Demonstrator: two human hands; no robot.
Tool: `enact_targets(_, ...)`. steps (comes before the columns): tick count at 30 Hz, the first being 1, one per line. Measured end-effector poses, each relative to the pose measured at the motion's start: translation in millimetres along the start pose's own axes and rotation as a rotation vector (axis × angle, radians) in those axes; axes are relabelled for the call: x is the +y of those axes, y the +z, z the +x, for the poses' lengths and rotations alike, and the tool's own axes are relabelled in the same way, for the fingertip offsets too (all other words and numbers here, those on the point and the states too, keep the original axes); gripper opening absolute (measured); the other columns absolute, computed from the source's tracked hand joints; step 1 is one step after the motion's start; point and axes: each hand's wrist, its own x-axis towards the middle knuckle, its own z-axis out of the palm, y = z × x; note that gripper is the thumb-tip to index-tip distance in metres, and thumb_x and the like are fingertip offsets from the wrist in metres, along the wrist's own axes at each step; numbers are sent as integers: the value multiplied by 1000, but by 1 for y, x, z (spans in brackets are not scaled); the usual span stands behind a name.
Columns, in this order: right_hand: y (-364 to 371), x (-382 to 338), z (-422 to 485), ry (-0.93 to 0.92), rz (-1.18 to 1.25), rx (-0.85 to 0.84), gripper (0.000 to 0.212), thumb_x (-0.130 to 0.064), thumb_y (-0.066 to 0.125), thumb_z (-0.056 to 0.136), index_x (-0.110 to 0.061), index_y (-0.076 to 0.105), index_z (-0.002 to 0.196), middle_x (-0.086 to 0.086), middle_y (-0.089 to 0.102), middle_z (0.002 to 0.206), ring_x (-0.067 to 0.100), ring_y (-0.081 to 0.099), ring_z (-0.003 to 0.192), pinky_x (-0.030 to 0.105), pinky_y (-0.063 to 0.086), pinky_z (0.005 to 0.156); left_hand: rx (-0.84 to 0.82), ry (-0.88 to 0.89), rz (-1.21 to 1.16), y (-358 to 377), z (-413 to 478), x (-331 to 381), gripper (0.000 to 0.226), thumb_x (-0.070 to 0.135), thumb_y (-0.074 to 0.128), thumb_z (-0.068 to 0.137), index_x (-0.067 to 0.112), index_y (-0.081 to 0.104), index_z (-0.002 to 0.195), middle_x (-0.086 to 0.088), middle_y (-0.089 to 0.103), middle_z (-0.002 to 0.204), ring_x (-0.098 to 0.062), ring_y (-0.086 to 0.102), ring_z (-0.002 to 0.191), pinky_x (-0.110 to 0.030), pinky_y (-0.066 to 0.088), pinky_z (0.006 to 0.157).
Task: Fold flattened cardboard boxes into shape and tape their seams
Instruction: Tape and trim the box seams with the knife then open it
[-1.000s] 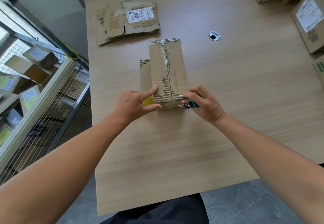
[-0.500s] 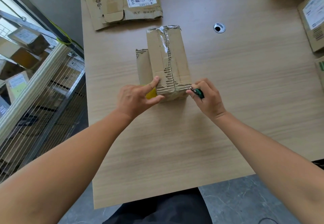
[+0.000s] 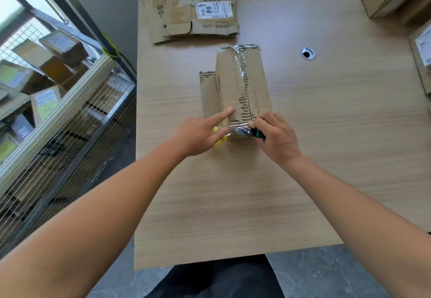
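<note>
Two hands work at the near end of the box (image 3: 242, 83), which lies mid-length on the bench (image 3: 326, 158), clear tape along its top seam; the left hand (image 3: 198, 132) presses a straight forefinger on the box top, thumb across a yellow roll (image 3: 219, 140); whether it grasps the roll cannot be told. The right hand (image 3: 277, 137) is clenched round a green-handled cutter (image 3: 254, 132) at the box's near edge; flattened cardboard (image 3: 193, 11) lies beyond.

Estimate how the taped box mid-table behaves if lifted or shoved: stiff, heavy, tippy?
Probably light: the box is thin corrugated board. Likely fairly stiff, tape closing its far end, though the torn top face may buckle. Lying flat, it should slide, not tip.
</note>
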Motion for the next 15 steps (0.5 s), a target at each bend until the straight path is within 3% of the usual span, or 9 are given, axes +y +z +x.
enact_targets(3, -2, 4, 4, 33, 19, -27, 21, -20, 57, 94, -7, 73, 89, 5, 69, 97, 32, 58, 84, 37, 52, 56, -66, 89, -28, -11, -2, -6, 57, 52, 34, 103, 52, 10, 155, -8, 58, 68, -37, 60, 79, -36, 31, 65)
enact_targets(6, -6, 7, 6, 28, 29, -47, 21, -20, 57, 93, -7, 73, 90, 4, 70, 98, 33, 58, 85, 36, 52, 51, -29, 131, 69, -16, -4, -11, 56, 51, 34, 103, 46, 18, 156, -10, 61, 69, -37, 61, 76, -36, 29, 63)
enact_targets(11, -12, 15, 11, 33, 42, -126, 15, -13, 60, 87, -6, 73, 91, 8, 70, 101, 38, 61, 88, 41, 54, 52, -116, -24, 34, -20, -4, -12, 37, 57, 40, 100, 41, 57, 130, -9, 72, 108, -34, 64, 102, -35, 45, 79)
enact_targets(15, -12, 20, 14, 1, 54, -127, 26, -21, 51, 87, -7, 73, 92, 8, 69, 101, 37, 61, 88, 40, 54, 52, -224, -74, -105, -28, 0, -15, 26, 57, 51, 96, 41, 57, 116, -2, 53, 130, -25, 60, 106, -29, 39, 85)
